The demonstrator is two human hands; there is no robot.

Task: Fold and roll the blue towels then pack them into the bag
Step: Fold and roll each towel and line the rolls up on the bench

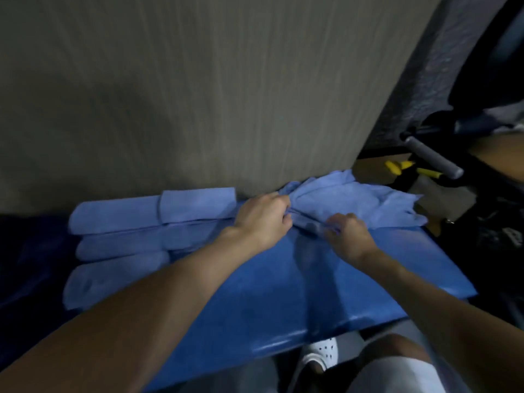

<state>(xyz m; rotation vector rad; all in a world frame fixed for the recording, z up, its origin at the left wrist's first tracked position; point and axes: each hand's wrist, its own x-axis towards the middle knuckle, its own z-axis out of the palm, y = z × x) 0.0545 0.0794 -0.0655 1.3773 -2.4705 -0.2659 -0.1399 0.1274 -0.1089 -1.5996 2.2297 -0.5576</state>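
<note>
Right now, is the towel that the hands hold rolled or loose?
Loose, not rolled. The towel lies crumpled and partly spread against the wall, while the left hand and right hand grip its near edge.

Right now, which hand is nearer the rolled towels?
Left. The left hand grips the loose towel right beside the rolled towels; the right hand pinches it farther off.

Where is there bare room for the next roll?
The blue surface is bare between the rolled towels and its right edge, up to the near edge. Crowded: the left, with rolls, and the back, where the left hand and right hand grip the loose towel.
</note>
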